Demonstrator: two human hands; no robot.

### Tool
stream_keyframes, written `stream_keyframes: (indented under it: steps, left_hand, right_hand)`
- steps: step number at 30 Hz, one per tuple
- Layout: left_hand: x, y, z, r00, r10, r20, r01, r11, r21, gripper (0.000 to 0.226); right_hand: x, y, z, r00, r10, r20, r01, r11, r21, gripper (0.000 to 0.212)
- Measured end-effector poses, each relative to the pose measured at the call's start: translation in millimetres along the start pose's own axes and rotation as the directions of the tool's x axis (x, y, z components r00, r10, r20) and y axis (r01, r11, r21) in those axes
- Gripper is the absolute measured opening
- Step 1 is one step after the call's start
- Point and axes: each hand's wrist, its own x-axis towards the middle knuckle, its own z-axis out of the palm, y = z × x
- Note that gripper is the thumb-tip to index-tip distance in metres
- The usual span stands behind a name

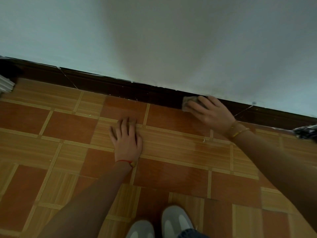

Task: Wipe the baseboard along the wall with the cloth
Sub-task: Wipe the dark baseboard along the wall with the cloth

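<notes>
A tiled floor (171,169) meets the dark baseboard (103,83); the right hand (211,112) presses a cloth (187,102) flat there, mid-wipe, left hand (127,140) spread empty on the floor; how much is wiped is unclear.

Baseboard (106,85) dark brown, wall (171,40) pale grey-white, floor (68,134) orange-brown squares crossed by tan striped bands, cloth (188,102) mottled grey-beige, shoes (176,220) grey with white, red string on left wrist, gold bangle on right.

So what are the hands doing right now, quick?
Left hand: open, flat on the floor tiles, holding nothing.
Right hand: pressing the cloth against the baseboard.
</notes>
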Motion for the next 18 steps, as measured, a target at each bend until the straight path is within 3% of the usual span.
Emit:
stream_keyframes:
  steps: [4,10,18]
  left_hand:
    - [-0.1,1.0,-0.3,1.000,-0.002,-0.012,0.002,1.000,0.004,0.055]
    - [-0.4,1.8,0.4,1.000,-0.003,-0.015,0.003,1.000,0.014,0.055]
    - [0.1,0.0,-0.2,1.000,0.003,-0.019,-0.003,1.000,0.014,0.055]
  right_hand:
    - [-23.6,11.3,3.0,0.998,-0.025,0.059,0.027,0.999,-0.028,0.051]
    - [20.8,-5.4,3.1,0.989,-0.130,0.073,0.134,0.990,-0.051,0.042]
    - [70.0,-39.1,-7.7,0.992,-0.077,0.098,0.082,0.996,-0.045,0.049]
